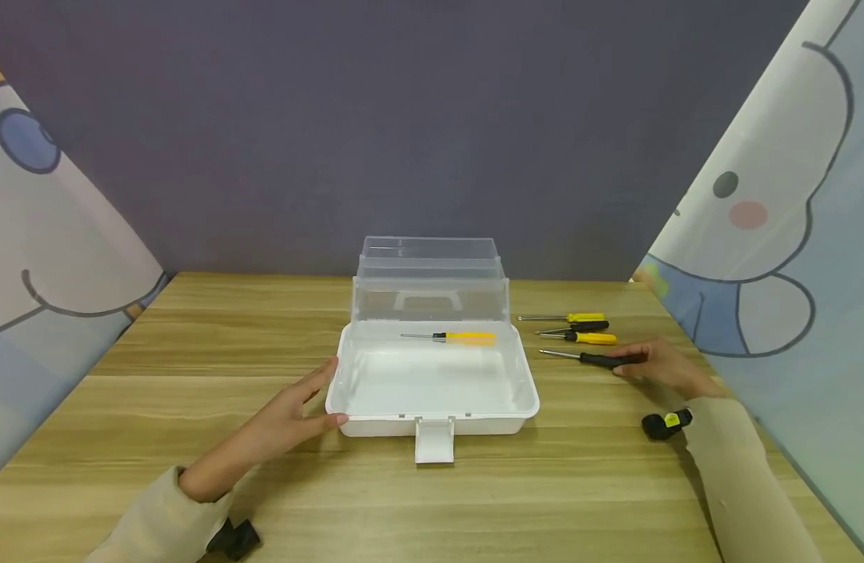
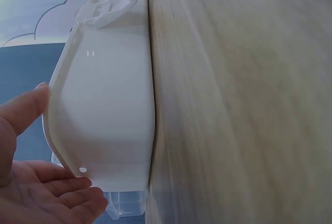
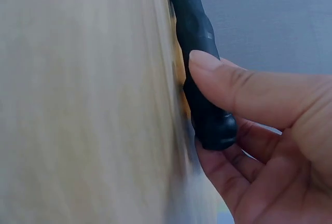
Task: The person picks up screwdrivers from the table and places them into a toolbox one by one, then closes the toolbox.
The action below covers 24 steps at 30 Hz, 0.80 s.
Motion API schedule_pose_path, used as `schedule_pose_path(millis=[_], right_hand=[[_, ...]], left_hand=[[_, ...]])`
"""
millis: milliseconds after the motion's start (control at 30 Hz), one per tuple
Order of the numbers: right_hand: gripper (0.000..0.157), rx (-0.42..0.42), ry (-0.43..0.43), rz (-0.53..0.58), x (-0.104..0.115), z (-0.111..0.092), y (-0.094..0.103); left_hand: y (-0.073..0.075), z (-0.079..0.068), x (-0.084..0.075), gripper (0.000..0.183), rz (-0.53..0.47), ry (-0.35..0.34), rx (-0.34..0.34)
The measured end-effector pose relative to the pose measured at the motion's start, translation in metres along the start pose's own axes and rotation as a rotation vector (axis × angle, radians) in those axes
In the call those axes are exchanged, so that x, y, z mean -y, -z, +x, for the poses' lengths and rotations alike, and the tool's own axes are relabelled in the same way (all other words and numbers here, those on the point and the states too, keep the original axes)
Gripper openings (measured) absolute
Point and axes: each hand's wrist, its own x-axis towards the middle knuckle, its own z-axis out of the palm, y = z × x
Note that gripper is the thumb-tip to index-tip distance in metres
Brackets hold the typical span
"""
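A white plastic toolbox (image 1: 378,427) has its clear lid (image 1: 432,266) raised at the back. Inside, near the back wall, lies a screwdriver with a yellow handle (image 1: 469,338). My left hand (image 1: 291,418) rests at the box's left front corner, thumb on the front rim and the other fingers along the left side. In the left wrist view those fingers (image 2: 62,195) look relaxed against the edge. On the right, my right hand (image 1: 660,365) pinches the black handle (image 3: 199,89) of a screwdriver between thumb and fingers. Its metal shaft (image 1: 560,354) points left toward the box.
Behind the held screwdriver lie more screwdrivers: one with a yellow handle (image 1: 585,317), one with a black handle (image 1: 590,325) and one in yellow and black (image 1: 595,338). The box's white latch (image 1: 435,442) hangs down at the front. A dark panel (image 1: 432,141) stands behind the wooden table (image 1: 544,500).
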Motion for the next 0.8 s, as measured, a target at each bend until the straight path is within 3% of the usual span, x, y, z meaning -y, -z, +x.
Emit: schedule_pose_path(millis=[500, 800], right_hand=[[0.04, -0.04, 0.009, -0.132, 0.006, -0.003, 0.0], [0.04, -0.064, 0.059, -0.102, 0.016, -0.005, 0.0]], left_hand=[[0.0, 0.0, 0.003, 0.084, -0.035, -0.019, 0.007], [0.001, 0.0, 0.001, 0.085, -0.029, 0.003, 0.011]])
